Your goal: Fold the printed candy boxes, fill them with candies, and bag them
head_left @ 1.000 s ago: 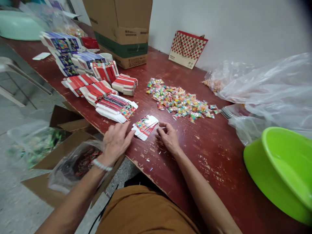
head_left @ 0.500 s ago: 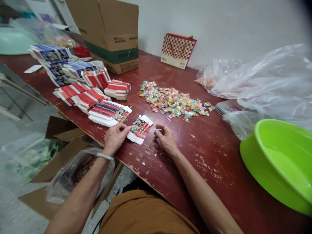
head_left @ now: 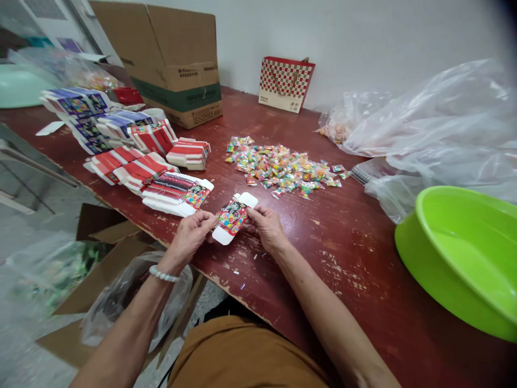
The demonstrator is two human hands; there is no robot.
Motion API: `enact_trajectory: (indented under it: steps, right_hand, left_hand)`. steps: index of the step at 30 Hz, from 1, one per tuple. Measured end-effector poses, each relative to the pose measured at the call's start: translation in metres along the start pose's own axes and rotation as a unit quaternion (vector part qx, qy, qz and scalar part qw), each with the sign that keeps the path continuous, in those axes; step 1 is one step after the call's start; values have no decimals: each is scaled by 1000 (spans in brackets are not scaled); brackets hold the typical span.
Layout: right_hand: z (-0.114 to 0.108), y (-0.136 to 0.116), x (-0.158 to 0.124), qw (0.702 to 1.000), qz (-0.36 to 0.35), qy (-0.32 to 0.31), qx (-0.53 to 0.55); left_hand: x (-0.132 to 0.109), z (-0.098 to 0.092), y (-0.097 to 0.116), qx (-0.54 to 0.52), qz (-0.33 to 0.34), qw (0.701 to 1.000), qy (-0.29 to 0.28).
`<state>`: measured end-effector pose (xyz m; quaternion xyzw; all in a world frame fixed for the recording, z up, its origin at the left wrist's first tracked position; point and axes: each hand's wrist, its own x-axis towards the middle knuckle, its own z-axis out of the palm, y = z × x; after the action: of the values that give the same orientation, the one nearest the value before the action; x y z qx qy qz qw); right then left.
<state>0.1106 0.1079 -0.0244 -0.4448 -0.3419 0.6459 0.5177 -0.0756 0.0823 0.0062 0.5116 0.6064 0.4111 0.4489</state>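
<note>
Between my two hands is a flat printed candy box (head_left: 231, 217), red with a colourful picture and white end flaps. My left hand (head_left: 194, 233) pinches its left edge between thumb and fingers. On the opposite edge, my right hand (head_left: 266, 226) grips it with the thumb on top. Just left of it lies a fanned stack of red flat boxes (head_left: 177, 188) on the table. A heap of small wrapped candies (head_left: 283, 167) spreads beyond my hands. Whether other boxes lie under the held one is hard to see.
Bundled red boxes (head_left: 141, 170) and blue boxes (head_left: 86, 102) stand at the left, before a large carton (head_left: 181, 59). A green basin (head_left: 436, 253) and plastic bags (head_left: 436, 129) occupy the right. A checked paper bag (head_left: 285, 83) leans on the wall. An open carton (head_left: 81, 285) sits below the table edge.
My right hand has moved left and closed on the right edge of the candy box. The box is now held from both sides, where a small stack lay beside my left fingers before.
</note>
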Motion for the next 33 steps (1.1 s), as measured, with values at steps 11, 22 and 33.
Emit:
enact_trajectory:
  steps: [11,22,33]
  right_hand:
    - [0,4,-38,1000,6,2,-11]
    - [-47,-5,-69,891,-181,95,-405]
    - [-9,-25,-84,987,-83,-111,-78]
  left_hand:
    - [-22,15,-9,-119,-40,982,-139]
    - [-29,-5,0,-237,-88,965,67]
    - [-81,27,11,-288,-163,842,-425]
